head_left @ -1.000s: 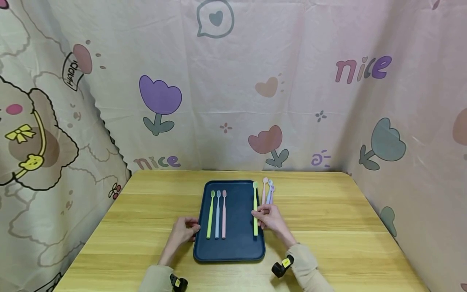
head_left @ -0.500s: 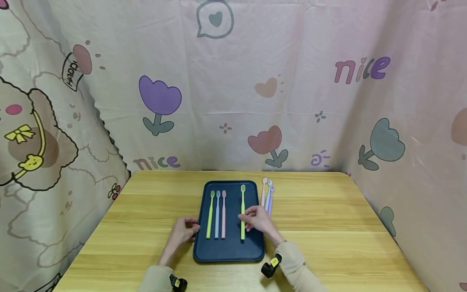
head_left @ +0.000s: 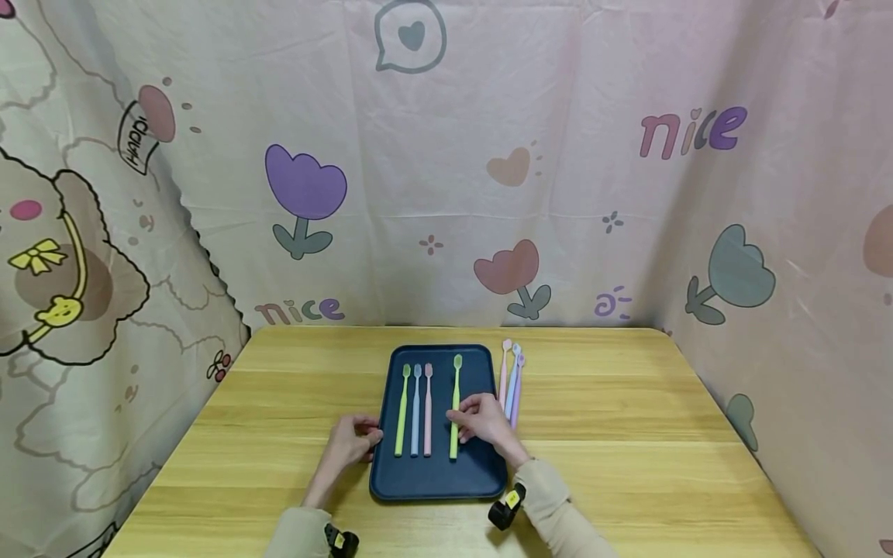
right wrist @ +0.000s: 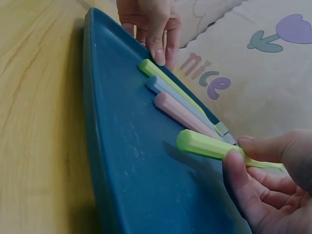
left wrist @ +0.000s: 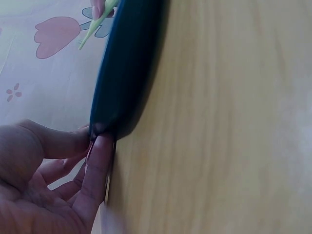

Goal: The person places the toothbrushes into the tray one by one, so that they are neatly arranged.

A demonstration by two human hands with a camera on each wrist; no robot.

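Note:
Between thumb and fingers, my right hand point(head_left: 484, 422) pinches a yellow-green toothbrush point(head_left: 456, 387) by its handle, over the dark blue tray point(head_left: 439, 482). The right wrist view shows the handle's end point(right wrist: 202, 144) raised, with a shadow on the tray below. My left hand point(head_left: 354, 440) grips the tray's left rim, thumb on top and index finger against the outer side. On the tray's left half, a green toothbrush point(head_left: 401, 418), a blue toothbrush point(head_left: 415, 418) and a pink toothbrush point(head_left: 428, 418) lie side by side, heads pointing away.
Just right of the tray, a pink toothbrush point(head_left: 504, 372), a blue toothbrush point(head_left: 512, 386) and a purple toothbrush point(head_left: 517, 399) lie close together on the wooden table point(head_left: 614, 434). A patterned curtain point(head_left: 418, 155) hangs behind the table.
My right hand has carried the yellow-green toothbrush leftward from the tray's right edge to near the pink one in the row. The left hand stays at the rim.

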